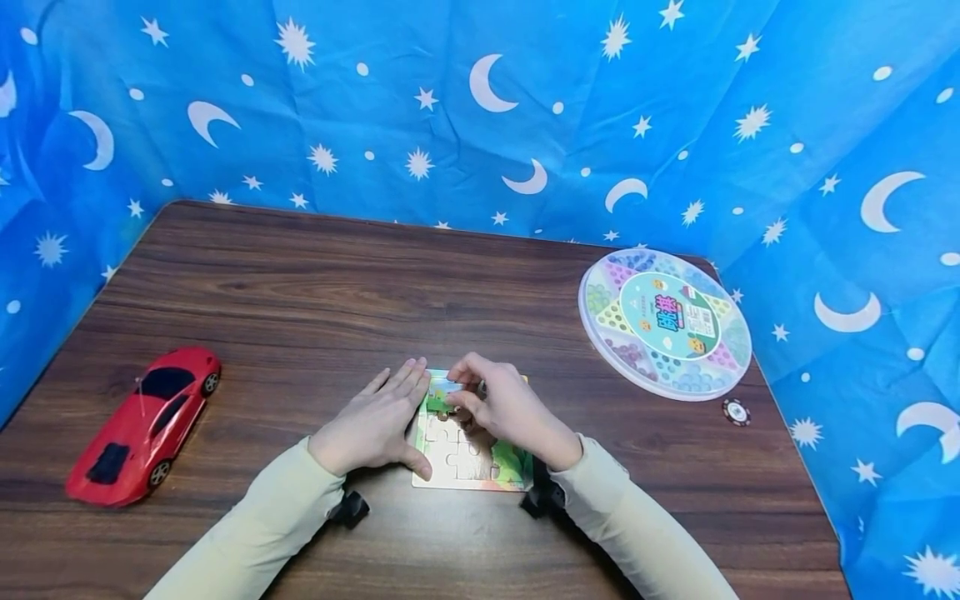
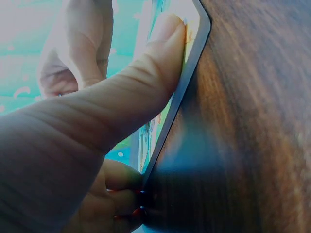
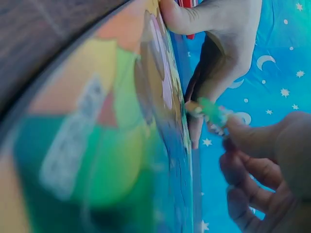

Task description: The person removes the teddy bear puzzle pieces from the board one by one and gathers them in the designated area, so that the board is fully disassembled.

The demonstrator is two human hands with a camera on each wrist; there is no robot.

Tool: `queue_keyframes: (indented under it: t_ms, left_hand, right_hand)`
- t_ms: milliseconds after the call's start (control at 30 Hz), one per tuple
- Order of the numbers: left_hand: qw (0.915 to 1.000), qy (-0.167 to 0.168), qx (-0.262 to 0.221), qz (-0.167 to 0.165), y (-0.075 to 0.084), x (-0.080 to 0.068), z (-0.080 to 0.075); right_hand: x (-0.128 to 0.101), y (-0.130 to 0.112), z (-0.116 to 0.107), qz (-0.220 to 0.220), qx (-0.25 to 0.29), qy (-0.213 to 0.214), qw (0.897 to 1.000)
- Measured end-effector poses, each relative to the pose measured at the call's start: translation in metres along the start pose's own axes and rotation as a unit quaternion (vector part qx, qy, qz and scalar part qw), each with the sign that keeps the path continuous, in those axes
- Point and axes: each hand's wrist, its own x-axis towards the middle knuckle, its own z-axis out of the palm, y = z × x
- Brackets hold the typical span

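Pale sleeves point(image 1: 262, 525) cross the dark wood table point(image 1: 315, 283), left hand point(image 1: 375, 421) flat steadying the puzzle board point(image 1: 468, 454), right hand point(image 1: 506, 408) pinching a green piece point(image 1: 441, 398), star-and-moon blue cloth point(image 1: 480, 108) at twelve o'clock.

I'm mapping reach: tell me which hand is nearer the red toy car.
Left. The left hand lies flat at the puzzle's left edge, on the side toward the car; the right hand pinches a piece over the puzzle, farther away.

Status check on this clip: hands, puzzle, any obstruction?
Left hand flat, thumb pressing the puzzle board. Right hand pinching a green puzzle piece over it. Toy car and round game box well aside.
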Motion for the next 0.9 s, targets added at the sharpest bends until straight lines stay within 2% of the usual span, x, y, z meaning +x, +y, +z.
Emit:
queue_keyframes:
  t_ms: [133, 233, 333, 533, 667, 900]
  left_hand:
    - [1.0000, 0.002, -0.001, 0.006, 0.001, 0.001, 0.000]
    - [1.0000, 0.000, -0.002, 0.005, 0.002, 0.000, -0.001]
    - [1.0000, 0.001, -0.003, 0.002, 0.002, -0.001, -0.002]
    - [0.9997, 0.012, -0.020, -0.001, 0.002, -0.004, -0.002]
    - [0.9990, 0.017, -0.042, 0.005, 0.002, -0.004, -0.002]
    - [0.9992, -0.007, -0.039, 0.006, -0.001, -0.002, -0.003]
  right_hand:
    - [-0.010, 0.007, -0.013, -0.004, 0.027, 0.038, 0.999]
    - [-0.020, 0.017, -0.031, 0.013, 0.030, 0.069, 0.997]
    - [-0.033, 0.028, -0.053, 0.054, 0.013, 0.084, 0.995]
    - [-0.061, 0.051, -0.086, 0.158, -0.023, 0.053, 0.986]
    - [-0.074, 0.062, -0.091, 0.184, -0.015, 0.048, 0.982]
    - [-0.083, 0.074, -0.085, 0.189, 0.002, 0.051, 0.981]
